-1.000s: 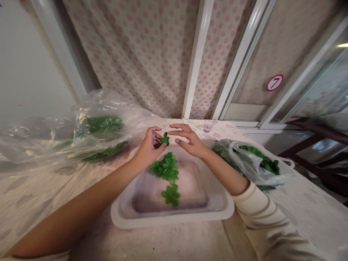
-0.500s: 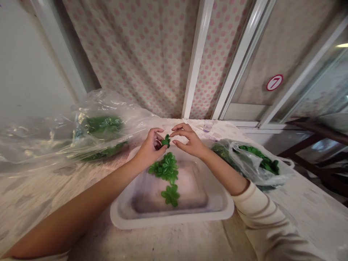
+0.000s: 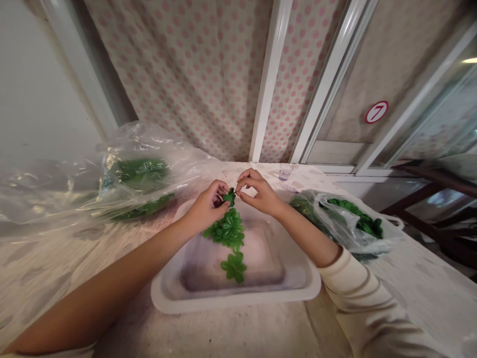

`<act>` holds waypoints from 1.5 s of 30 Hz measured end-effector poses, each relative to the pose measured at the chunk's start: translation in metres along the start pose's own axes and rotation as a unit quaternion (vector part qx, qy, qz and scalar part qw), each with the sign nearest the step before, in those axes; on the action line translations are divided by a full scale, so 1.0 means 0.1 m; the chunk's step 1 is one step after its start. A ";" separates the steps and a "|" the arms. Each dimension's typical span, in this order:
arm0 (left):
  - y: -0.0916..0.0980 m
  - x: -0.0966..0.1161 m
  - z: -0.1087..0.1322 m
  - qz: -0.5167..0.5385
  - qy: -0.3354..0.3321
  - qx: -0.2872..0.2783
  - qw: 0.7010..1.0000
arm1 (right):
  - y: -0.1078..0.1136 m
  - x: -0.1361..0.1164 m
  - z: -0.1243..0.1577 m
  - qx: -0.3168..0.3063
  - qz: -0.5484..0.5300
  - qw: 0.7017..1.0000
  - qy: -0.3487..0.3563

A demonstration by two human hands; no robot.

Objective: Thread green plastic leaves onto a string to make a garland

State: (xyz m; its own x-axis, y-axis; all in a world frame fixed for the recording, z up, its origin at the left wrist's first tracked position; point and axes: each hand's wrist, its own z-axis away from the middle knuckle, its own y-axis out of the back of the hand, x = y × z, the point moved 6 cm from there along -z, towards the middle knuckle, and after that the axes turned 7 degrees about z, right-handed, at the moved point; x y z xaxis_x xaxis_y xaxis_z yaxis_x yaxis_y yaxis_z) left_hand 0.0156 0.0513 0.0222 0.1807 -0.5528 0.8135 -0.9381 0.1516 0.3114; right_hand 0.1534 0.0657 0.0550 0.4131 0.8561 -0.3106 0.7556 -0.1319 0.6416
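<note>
Above the far side of a white plastic tray (image 3: 238,302), my left hand (image 3: 209,203) pinches a small dark green artificial leaf piece (image 3: 230,197). My right hand (image 3: 261,193) meets it from the other side, thumb and forefinger pressed together at the piece's right edge. Whatever lies between those right fingertips is too small to make out. Below the hands, a cluster of green leaf pieces (image 3: 227,228) rests in the tray. A single lighter, flower-shaped leaf piece (image 3: 234,267) lies nearer to me, at the cluster's lower end.
To the left, a large clear plastic bag (image 3: 149,139) holds more green leaves. An open plastic bag (image 3: 346,223) of dark green leaves stands on the right. A small clear cup (image 3: 285,172) sits at the table's back, before a dotted curtain (image 3: 186,64).
My right thumb and forefinger have closed into a pinch and come up to the leaf piece. My left hand has shifted slightly right with it. The tray and bags stay put.
</note>
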 end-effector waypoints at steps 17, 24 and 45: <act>0.01 -0.05 -0.03 -0.003 0.067 -0.004 0.998 | -0.07 -0.05 0.01 -0.049 -0.057 0.996 0.042; 0.04 -0.03 -0.03 -0.007 0.061 0.010 0.998 | -0.07 -0.07 0.00 -0.050 -0.055 0.996 0.048; 0.02 -0.10 -0.01 0.012 0.113 0.018 0.993 | -0.12 -0.04 0.02 -0.071 -0.075 0.994 0.044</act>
State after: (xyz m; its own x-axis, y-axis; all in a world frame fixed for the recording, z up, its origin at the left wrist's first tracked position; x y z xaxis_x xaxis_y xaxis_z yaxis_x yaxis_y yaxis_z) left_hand 0.0116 0.0578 0.0152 0.2168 -0.3506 0.9111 -0.9518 0.1313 0.2770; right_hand 0.1442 0.0629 0.0471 0.2499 0.9021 -0.3517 0.7230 0.0677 0.6875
